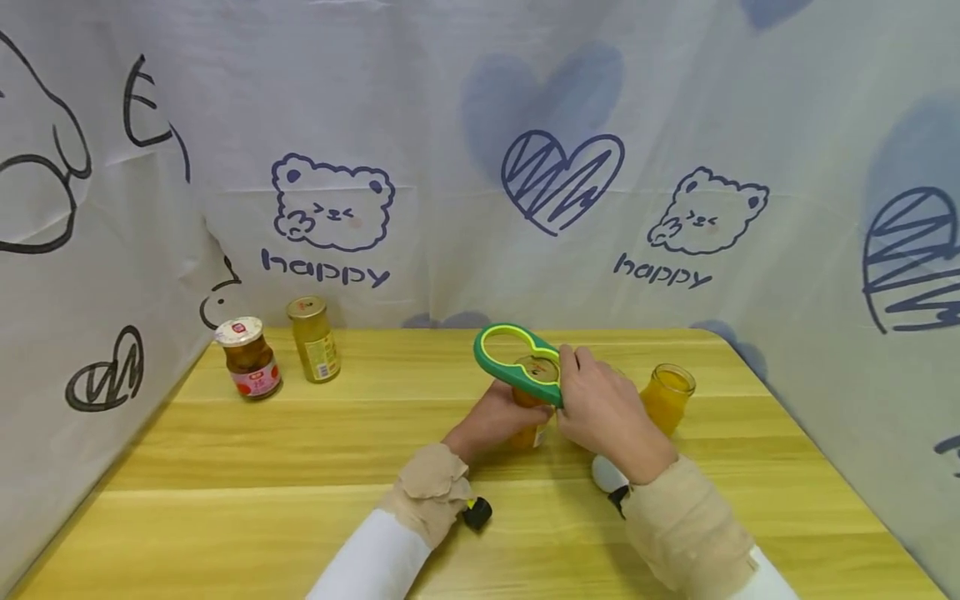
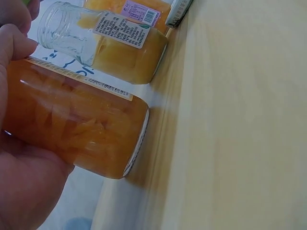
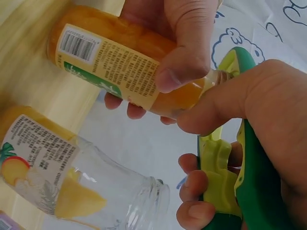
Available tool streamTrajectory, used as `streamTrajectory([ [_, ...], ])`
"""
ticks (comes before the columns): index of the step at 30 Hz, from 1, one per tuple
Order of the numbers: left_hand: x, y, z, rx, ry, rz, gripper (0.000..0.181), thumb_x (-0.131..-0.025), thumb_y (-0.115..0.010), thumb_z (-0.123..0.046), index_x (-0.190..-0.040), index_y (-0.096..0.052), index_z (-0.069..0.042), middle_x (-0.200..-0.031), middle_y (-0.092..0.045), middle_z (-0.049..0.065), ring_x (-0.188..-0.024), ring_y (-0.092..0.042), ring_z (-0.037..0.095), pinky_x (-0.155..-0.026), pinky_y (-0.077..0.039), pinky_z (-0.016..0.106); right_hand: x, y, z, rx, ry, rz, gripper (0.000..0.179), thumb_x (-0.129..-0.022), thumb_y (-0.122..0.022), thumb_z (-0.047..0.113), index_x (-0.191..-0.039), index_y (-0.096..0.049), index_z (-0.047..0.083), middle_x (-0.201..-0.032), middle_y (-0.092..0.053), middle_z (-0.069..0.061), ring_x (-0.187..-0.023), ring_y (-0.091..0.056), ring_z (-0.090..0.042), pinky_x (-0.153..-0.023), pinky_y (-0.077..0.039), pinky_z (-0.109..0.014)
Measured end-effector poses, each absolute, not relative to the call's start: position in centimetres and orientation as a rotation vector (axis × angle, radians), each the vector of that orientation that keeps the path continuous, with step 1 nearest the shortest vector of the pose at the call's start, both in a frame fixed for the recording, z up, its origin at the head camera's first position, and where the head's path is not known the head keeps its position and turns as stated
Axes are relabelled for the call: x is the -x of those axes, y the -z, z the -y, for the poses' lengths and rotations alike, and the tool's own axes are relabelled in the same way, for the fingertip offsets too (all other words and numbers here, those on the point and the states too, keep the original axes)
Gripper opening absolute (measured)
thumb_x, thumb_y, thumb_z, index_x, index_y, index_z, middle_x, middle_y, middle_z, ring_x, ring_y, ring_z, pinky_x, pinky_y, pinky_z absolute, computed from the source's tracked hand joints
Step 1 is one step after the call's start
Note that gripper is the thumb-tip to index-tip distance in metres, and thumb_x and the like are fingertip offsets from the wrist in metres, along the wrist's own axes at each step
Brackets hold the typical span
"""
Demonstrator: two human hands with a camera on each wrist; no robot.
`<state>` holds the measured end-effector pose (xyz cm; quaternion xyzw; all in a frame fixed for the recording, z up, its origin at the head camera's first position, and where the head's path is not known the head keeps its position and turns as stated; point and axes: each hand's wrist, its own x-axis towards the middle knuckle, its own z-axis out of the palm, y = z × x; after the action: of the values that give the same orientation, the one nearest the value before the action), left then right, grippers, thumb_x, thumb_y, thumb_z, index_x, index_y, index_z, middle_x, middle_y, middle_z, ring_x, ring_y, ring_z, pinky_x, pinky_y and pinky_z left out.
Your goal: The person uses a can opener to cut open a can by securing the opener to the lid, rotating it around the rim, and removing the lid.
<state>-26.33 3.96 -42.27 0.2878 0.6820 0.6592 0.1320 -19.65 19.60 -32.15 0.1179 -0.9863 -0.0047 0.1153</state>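
My left hand (image 1: 497, 421) grips a glass jar of orange fruit pieces (image 2: 81, 120) around its body, thumb and fingers on opposite sides. The jar has a paper label with a barcode, seen in the right wrist view. My right hand (image 1: 603, 410) holds a green and yellow jar opener (image 1: 491, 360) by its handle end. One of the opener's rounded openings surrounds the jar's lid (image 1: 538, 367). In the right wrist view my right thumb (image 3: 211, 115) lies against the jar near its neck. The lid is mostly hidden there.
An unlidded jar of yellow fruit (image 1: 666, 404) stands right of my right hand. Beyond it in the left wrist view is a purple-labelled jar (image 2: 139, 12). A round whitish thing (image 1: 607, 475) lies under my right wrist. Two lidded jars, red-brown (image 1: 253, 362) and yellow (image 1: 315, 342), stand back left.
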Motion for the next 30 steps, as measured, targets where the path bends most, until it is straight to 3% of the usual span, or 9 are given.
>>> streamTrajectory([
  [6,26.5,42.6,-4.4,-0.812,-1.959,-1.970,0.047,-0.088,-0.070,0.001,-0.134,-0.061,-0.001,-0.128,-0.067,0.024,-0.100,-0.064,0.008,-0.092,-0.054,0.023,19.9,32.0,-19.3,-0.342,0.030,2.914,0.064,-0.086,-0.073,0.023,-0.138,-0.050,-0.006,-0.108,-0.061,-0.019,-0.079,-0.061,-0.030,-0.070,-0.059,-0.047],
  [16,26.4,42.5,-4.6,-0.833,-1.965,-1.935,0.052,-0.088,-0.068,0.000,-0.138,-0.058,-0.002,-0.133,-0.065,0.024,-0.101,-0.064,0.005,-0.092,-0.055,0.022,20.3,32.2,-19.3,-0.387,0.089,2.918,0.055,-0.086,-0.075,0.026,-0.126,-0.053,-0.005,-0.099,-0.060,-0.018,-0.072,-0.061,-0.029,-0.065,-0.059,-0.046],
  [24,26.6,42.5,-4.3,-0.852,-1.974,-1.925,0.049,-0.087,-0.069,0.001,-0.135,-0.059,-0.001,-0.128,-0.066,0.023,-0.097,-0.064,0.006,-0.087,-0.055,0.022,21.0,31.8,-19.2,-0.429,0.187,2.997,0.040,-0.088,-0.071,0.018,-0.114,-0.049,-0.003,-0.097,-0.058,-0.018,-0.060,-0.053,-0.025,-0.055,-0.056,-0.041],
  [30,26.5,42.4,-3.8,-0.866,-1.898,-1.948,0.047,-0.091,-0.068,-0.002,-0.137,-0.058,-0.004,-0.128,-0.065,0.021,-0.098,-0.063,0.010,-0.088,-0.054,0.025,21.1,31.8,-19.4,-0.462,0.239,2.990,0.039,-0.086,-0.074,0.015,-0.111,-0.050,0.001,-0.097,-0.062,-0.017,-0.060,-0.053,-0.025,-0.055,-0.056,-0.039],
])
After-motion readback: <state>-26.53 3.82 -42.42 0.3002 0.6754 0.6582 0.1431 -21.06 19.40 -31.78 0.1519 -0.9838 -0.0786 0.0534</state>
